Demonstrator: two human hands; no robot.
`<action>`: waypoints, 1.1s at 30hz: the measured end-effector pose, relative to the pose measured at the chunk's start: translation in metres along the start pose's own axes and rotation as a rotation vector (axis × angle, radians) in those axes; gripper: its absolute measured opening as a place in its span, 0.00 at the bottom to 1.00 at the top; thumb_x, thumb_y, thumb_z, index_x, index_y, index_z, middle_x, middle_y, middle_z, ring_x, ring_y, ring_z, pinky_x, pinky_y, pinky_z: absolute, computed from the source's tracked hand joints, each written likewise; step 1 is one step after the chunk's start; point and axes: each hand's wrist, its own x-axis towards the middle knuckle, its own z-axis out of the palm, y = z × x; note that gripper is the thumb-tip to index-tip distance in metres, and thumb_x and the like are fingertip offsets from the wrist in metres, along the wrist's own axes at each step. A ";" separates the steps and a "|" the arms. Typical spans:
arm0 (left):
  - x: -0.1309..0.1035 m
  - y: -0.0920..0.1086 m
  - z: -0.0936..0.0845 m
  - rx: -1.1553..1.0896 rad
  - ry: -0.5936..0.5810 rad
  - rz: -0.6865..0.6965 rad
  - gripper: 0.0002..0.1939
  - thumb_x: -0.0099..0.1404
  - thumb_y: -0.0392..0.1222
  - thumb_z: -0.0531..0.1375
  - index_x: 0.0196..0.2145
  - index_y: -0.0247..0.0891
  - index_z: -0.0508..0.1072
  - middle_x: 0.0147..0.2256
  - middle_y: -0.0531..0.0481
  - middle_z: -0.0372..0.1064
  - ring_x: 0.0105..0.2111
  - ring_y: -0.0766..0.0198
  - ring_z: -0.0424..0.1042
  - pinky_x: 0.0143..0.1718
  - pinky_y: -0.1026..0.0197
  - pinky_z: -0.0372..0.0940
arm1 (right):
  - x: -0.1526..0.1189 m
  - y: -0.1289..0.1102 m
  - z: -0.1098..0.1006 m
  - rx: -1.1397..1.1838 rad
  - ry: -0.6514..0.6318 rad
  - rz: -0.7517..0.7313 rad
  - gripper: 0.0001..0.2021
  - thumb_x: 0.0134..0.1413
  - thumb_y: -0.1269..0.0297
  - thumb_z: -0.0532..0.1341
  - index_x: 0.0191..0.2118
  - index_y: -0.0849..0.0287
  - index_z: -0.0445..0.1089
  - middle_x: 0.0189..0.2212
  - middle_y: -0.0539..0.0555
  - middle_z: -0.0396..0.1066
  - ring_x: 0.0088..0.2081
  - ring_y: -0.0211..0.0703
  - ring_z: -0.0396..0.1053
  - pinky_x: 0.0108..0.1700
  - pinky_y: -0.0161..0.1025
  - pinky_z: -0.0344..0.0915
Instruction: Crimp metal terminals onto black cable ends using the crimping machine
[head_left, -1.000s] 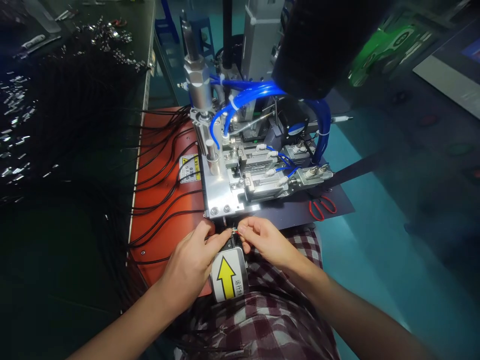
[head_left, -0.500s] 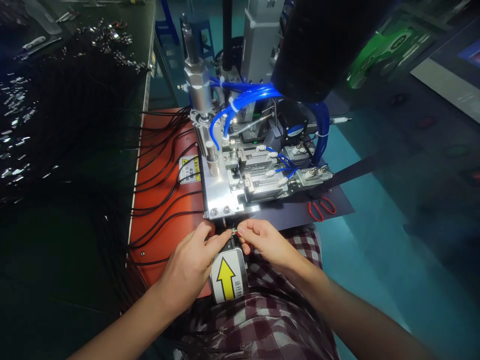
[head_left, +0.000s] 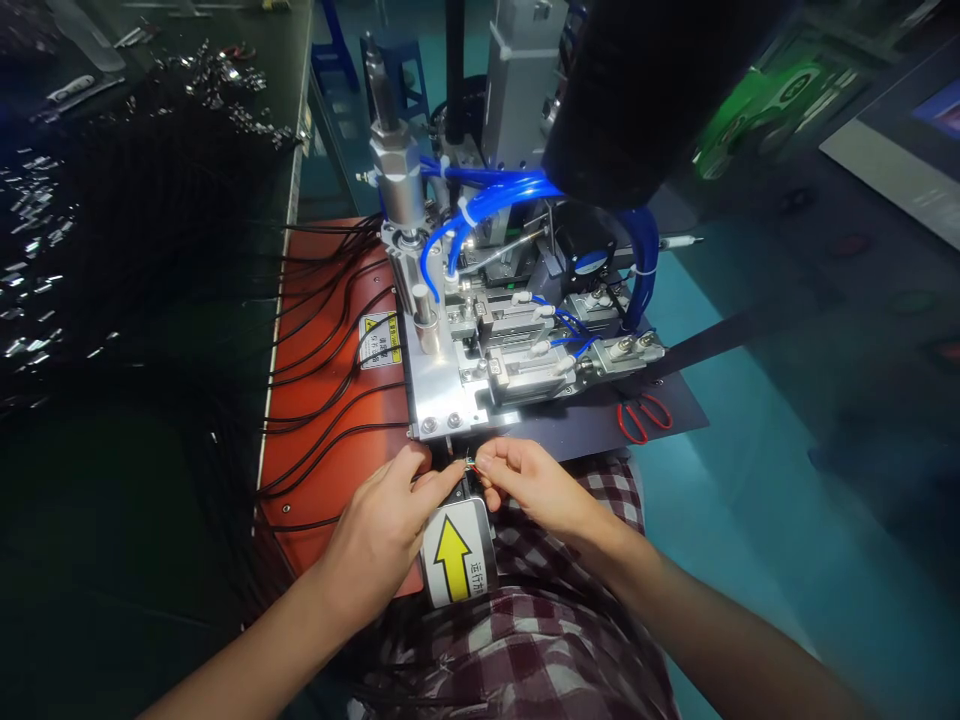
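Thin coloured wires, red and green among them, show between my two hands at the machine's front edge. My right hand is closed in a pinch on their right side. From the left, my left hand reaches in with thumb and fingertips at the other end of the wires; what lies under its fingers is too small to make out. Just below is a white plate with a yellow arrow. The metal machine stands directly beyond my fingertips.
Black cables run over the orange panel to a dark heap on the left bench. Blue air tubes arch above the machine. Red-handled scissors lie at its right. A black cylinder hangs overhead.
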 end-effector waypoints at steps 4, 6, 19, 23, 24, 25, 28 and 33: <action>0.000 0.000 0.000 0.009 0.015 0.008 0.18 0.66 0.31 0.46 0.47 0.33 0.72 0.32 0.45 0.59 0.27 0.64 0.64 0.23 0.65 0.62 | 0.001 0.001 -0.002 -0.041 -0.009 -0.021 0.15 0.53 0.53 0.58 0.25 0.59 0.61 0.16 0.46 0.63 0.21 0.35 0.58 0.29 0.35 0.55; 0.001 0.000 0.000 0.020 0.016 0.015 0.18 0.66 0.31 0.46 0.47 0.34 0.72 0.31 0.46 0.59 0.26 0.64 0.64 0.23 0.65 0.63 | 0.002 0.001 -0.002 -0.050 -0.021 -0.029 0.15 0.54 0.53 0.58 0.25 0.59 0.61 0.16 0.45 0.63 0.21 0.35 0.58 0.29 0.34 0.55; 0.002 -0.001 -0.002 0.075 -0.011 0.028 0.19 0.67 0.31 0.44 0.47 0.35 0.71 0.31 0.45 0.62 0.27 0.62 0.65 0.24 0.63 0.64 | 0.002 0.005 -0.004 -0.178 0.011 -0.075 0.10 0.57 0.58 0.55 0.29 0.59 0.62 0.17 0.46 0.64 0.22 0.36 0.62 0.29 0.35 0.58; -0.001 -0.003 0.000 0.101 -0.018 0.032 0.20 0.65 0.29 0.45 0.48 0.36 0.70 0.33 0.44 0.63 0.28 0.61 0.66 0.25 0.61 0.64 | 0.001 0.007 -0.002 -0.197 0.055 -0.059 0.07 0.58 0.62 0.54 0.31 0.58 0.62 0.18 0.46 0.65 0.22 0.36 0.63 0.27 0.34 0.59; -0.001 -0.004 0.001 0.101 -0.020 0.032 0.20 0.65 0.29 0.46 0.49 0.36 0.70 0.33 0.44 0.63 0.28 0.60 0.66 0.25 0.61 0.64 | 0.001 0.007 -0.002 -0.195 0.067 -0.048 0.06 0.57 0.63 0.54 0.31 0.58 0.62 0.17 0.46 0.65 0.21 0.36 0.63 0.27 0.34 0.59; -0.001 -0.004 0.001 0.101 -0.018 0.034 0.19 0.65 0.29 0.46 0.49 0.36 0.70 0.33 0.43 0.63 0.28 0.60 0.66 0.25 0.61 0.65 | 0.000 0.006 -0.001 -0.194 0.079 -0.039 0.05 0.57 0.64 0.54 0.31 0.58 0.62 0.17 0.46 0.65 0.21 0.36 0.63 0.27 0.34 0.59; -0.001 -0.004 0.002 0.113 0.003 0.046 0.19 0.64 0.29 0.47 0.48 0.36 0.70 0.34 0.43 0.63 0.29 0.60 0.65 0.26 0.60 0.65 | -0.001 0.003 0.002 -0.230 0.124 -0.043 0.05 0.56 0.66 0.53 0.31 0.58 0.63 0.17 0.46 0.65 0.21 0.37 0.65 0.26 0.34 0.60; 0.001 -0.002 0.002 0.199 0.018 0.072 0.17 0.65 0.30 0.47 0.47 0.35 0.70 0.34 0.42 0.64 0.29 0.60 0.64 0.27 0.60 0.62 | -0.006 -0.006 0.010 -0.498 0.251 -0.118 0.07 0.56 0.66 0.53 0.27 0.57 0.62 0.18 0.47 0.65 0.21 0.37 0.64 0.24 0.34 0.57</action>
